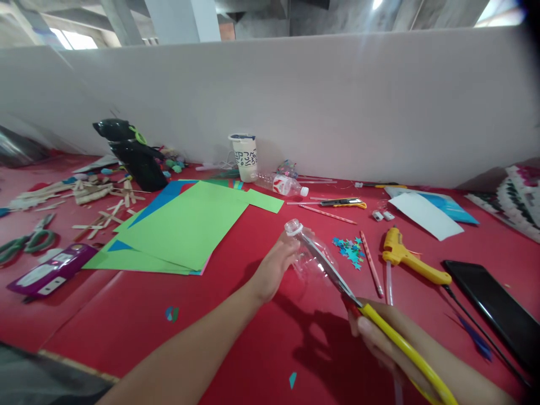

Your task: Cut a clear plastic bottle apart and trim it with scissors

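Left hand point(274, 267), frame centre: clamped on clear plastic bottle point(310, 253), held above the red table point(126, 315). Right hand point(379, 337), lower right: closed on yellow scissors point(337, 275), blades lying along bottle. Judgement: steady bottle firmly; keep fingers point(291, 244) off blade line.

Head camera looks forward and down, close over red table point(126, 315), edges seemingly blurred.

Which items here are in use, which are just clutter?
In use: left hand holding clear bottle; right hand working yellow scissors against it.

Lying about: green paper, glue gun, cup, second bottle, green scissors, phone.
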`<state>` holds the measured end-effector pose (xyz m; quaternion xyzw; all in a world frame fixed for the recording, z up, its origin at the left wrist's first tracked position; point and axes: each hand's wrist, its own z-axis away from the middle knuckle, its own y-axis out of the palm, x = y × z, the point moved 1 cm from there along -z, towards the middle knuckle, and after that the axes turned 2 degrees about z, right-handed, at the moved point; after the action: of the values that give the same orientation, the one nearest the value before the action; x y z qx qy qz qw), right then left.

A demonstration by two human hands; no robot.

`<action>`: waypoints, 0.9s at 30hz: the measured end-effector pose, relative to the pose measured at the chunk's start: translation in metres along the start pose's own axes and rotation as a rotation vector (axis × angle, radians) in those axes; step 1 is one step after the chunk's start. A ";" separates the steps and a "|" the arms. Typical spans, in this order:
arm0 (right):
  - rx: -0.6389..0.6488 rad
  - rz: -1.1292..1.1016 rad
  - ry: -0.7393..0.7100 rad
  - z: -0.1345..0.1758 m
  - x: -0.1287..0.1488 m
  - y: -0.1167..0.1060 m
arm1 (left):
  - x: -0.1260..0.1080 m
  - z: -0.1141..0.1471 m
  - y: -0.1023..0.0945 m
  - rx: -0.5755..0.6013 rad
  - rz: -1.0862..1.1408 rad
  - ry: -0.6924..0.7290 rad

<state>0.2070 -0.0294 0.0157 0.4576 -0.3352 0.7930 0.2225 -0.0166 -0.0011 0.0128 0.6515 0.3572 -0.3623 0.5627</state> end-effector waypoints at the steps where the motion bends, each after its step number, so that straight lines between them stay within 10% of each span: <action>1: 0.004 0.013 -0.010 0.000 -0.001 -0.001 | 0.000 -0.002 0.000 -0.050 0.017 -0.017; 6: 0.015 0.035 0.016 0.003 0.003 -0.005 | -0.003 -0.010 -0.004 -0.224 0.165 0.004; 27: -0.008 0.586 -0.076 0.005 0.014 -0.013 | -0.006 -0.004 -0.003 -0.304 0.218 -0.098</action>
<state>0.2117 -0.0243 0.0340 0.3695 -0.4644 0.8044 -0.0268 -0.0222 0.0025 0.0167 0.5753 0.3071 -0.2724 0.7075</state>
